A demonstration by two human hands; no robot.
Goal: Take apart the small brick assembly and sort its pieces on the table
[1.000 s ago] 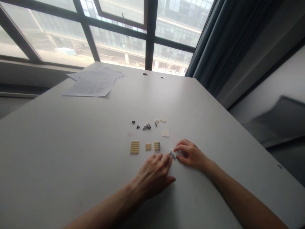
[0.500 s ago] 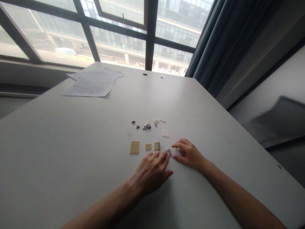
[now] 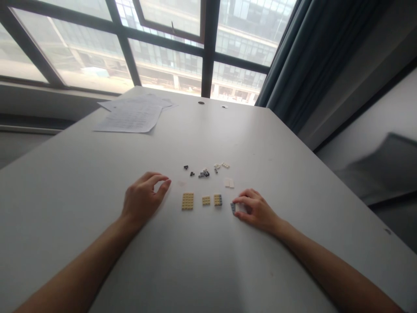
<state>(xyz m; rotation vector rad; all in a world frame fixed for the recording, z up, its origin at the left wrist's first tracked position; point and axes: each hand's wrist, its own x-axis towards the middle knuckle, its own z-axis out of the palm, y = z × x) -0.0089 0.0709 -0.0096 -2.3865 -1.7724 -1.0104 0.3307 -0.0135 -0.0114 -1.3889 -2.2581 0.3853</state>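
Observation:
My right hand [image 3: 257, 209] grips a white brick piece [image 3: 240, 208] between thumb and fingers, close to the tabletop. A blue-grey studded plate [image 3: 233, 208] shows at its left edge. My left hand [image 3: 143, 198] is off to the left, thumb and index fingertips drawn together in a pinch; whatever is between them, if anything, cannot be made out. Nearest to it is a large tan studded plate [image 3: 187, 201]. Farther right lie a smaller tan plate [image 3: 206, 201] and a tan and blue-grey block [image 3: 217, 200].
Small grey and black pieces [image 3: 204, 173] lie in a cluster beyond the plates, with white pieces [image 3: 225, 165] beside them. Two flat white tiles [image 3: 229, 183] lie near my right hand. Printed papers [image 3: 130, 117] rest at the table's far left, below the window.
My left hand has left the piece at my right hand and moved well to the left, past the tan plates. My right hand stays in place with the white piece. The view has shifted slightly.

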